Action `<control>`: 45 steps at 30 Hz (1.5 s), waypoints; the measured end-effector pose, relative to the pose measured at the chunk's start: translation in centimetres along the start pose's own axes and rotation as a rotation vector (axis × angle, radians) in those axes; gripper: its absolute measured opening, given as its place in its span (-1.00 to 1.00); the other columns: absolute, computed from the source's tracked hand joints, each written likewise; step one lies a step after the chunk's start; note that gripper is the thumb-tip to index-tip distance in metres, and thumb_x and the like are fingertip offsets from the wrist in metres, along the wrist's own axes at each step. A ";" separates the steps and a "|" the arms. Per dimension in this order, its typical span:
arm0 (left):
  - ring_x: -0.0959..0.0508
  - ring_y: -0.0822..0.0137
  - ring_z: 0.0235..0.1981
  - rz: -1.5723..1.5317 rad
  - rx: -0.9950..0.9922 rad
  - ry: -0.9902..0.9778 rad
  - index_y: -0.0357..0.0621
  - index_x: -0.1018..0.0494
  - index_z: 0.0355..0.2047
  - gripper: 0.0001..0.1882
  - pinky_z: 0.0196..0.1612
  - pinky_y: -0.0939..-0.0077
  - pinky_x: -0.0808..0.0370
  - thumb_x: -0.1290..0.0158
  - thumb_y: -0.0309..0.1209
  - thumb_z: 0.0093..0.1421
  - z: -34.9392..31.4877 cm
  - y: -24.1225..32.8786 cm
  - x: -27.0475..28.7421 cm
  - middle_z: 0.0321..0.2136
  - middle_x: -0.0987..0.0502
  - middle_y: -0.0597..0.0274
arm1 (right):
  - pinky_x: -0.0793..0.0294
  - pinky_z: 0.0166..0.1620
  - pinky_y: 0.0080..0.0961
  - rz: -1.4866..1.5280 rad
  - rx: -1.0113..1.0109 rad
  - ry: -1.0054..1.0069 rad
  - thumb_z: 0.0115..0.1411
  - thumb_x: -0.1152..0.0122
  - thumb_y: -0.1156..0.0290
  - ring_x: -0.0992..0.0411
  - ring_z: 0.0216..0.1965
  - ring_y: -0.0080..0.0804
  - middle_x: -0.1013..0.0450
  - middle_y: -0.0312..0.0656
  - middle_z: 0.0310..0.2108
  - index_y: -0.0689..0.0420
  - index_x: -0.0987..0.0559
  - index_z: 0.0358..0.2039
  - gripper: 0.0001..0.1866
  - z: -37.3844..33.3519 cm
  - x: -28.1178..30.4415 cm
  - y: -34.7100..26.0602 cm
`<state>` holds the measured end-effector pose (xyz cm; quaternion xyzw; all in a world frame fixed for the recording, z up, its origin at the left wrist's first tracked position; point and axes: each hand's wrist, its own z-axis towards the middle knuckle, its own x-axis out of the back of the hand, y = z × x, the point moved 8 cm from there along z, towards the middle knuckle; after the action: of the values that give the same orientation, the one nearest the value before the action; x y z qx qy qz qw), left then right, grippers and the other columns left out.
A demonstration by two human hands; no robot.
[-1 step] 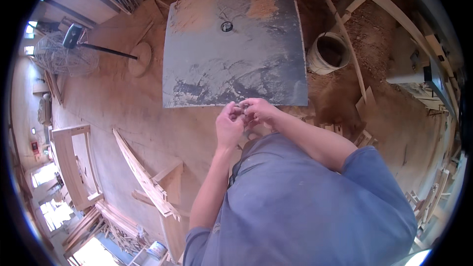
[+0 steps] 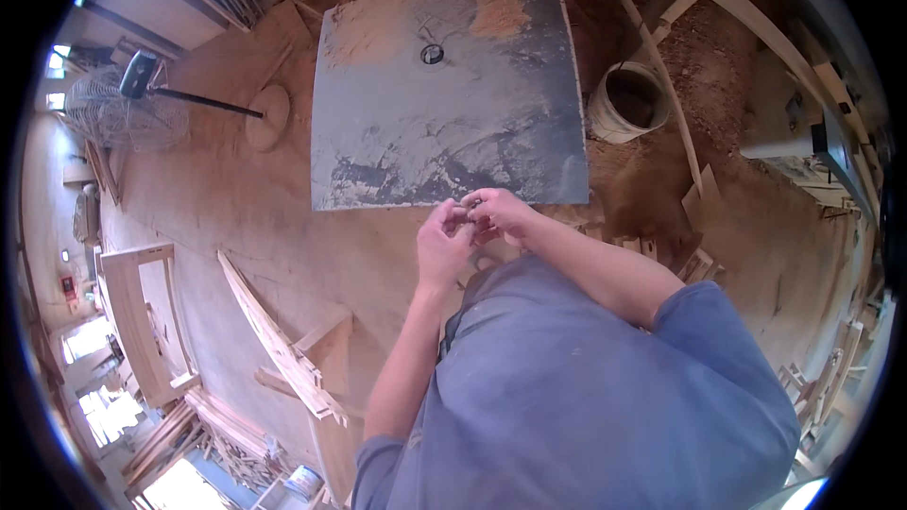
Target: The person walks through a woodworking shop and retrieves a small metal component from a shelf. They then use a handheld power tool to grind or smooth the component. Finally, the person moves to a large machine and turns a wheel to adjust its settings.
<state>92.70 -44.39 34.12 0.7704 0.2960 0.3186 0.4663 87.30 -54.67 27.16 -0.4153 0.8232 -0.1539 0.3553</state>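
Observation:
My left hand (image 2: pixel 442 247) and my right hand (image 2: pixel 503 214) meet in front of my body, just off the near edge of a grey, dust-covered board (image 2: pixel 397 113). The fingers of both are curled and pinched together at the tips. Whatever lies between them is too small and too hidden to make out. A dark ring-shaped piece (image 2: pixel 432 55) rests toward the far half of the board. Orange-brown sawdust (image 2: pixel 501 9) covers parts of its far side, and the near side is smeared with grey dust.
A pale bucket (image 2: pixel 619 123) stands right of the board, by a leaning wooden strip (image 2: pixel 661 76). To the left is a floor fan (image 2: pixel 128 104) on a round base (image 2: pixel 268 118). Wooden frames (image 2: pixel 137 321), a long plank (image 2: pixel 274 331) and stacked timber (image 2: pixel 227 420) lie at the lower left.

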 end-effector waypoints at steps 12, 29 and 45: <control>-0.55 0.34 -0.17 0.277 0.520 -0.060 -0.39 -0.38 0.09 -0.49 -0.08 0.50 -0.46 -0.15 -0.42 0.15 -11.5 -19.7 9.6 -0.17 -0.59 0.15 | -0.48 -0.51 -0.48 -0.152 0.346 0.541 0.10 -0.10 0.49 -0.48 -0.58 -0.46 -0.53 -0.11 -0.48 0.25 -0.51 -0.09 -0.67 -0.8 8.9 -6.5; -0.35 0.59 -0.49 -0.070 0.415 -0.480 -0.17 -0.54 -0.42 -0.77 -0.44 0.62 -0.29 -0.05 -0.31 0.33 -12.5 -21.8 25.4 -0.49 -0.47 0.48 | -0.32 -0.38 -0.39 -0.777 -0.129 0.300 0.16 -0.16 0.18 -0.37 -0.48 -0.42 -0.41 -0.26 -0.56 0.14 -0.51 -0.56 -0.70 -10.3 -1.2 23.6; -0.40 0.63 -0.53 -0.095 0.754 -0.419 -0.07 -0.47 -0.46 -0.74 -0.47 0.66 -0.31 -0.10 -0.21 0.32 -21.1 -20.5 28.5 -0.54 -0.46 0.50 | -0.16 -0.39 -0.56 -0.092 -0.061 -0.154 0.15 -0.17 0.26 -0.12 -0.49 -0.69 -0.16 -0.53 -0.63 0.05 -0.36 -0.66 -0.69 -13.8 -7.3 27.5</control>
<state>90.99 -3.72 29.30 0.9203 0.3258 0.0029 0.2165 64.64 -32.73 25.10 -0.4739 0.7778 -0.1127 0.3971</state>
